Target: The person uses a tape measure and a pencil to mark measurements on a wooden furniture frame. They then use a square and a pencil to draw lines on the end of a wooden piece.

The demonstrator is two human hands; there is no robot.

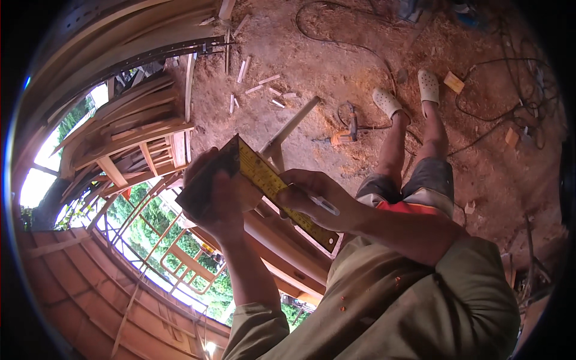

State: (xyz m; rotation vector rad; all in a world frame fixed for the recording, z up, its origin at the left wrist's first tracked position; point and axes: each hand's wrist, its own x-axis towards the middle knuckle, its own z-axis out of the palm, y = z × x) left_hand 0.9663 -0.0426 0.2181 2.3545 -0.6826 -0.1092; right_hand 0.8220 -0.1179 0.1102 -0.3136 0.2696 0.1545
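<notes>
A dark block (pixel 217 167) is grasped in the left hand (pixel 224 207), a yellow ruler (pixel 261 174) and pen (pixel 324 205) in the right hand (pixel 312 188). Measuring seems underway; steady alignment is needed next.

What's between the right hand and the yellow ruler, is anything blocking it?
Nothing visible: the right hand is touching the yellow ruler directly, with its thumb pressed over the marked face.

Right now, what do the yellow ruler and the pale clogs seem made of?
Yellow ruler: probably painted metal, with a thin straight edge and dark markings; plastic is possible. Pale clogs: likely matte moulded foam or rubber, given their rounded, perforated toes.
</notes>
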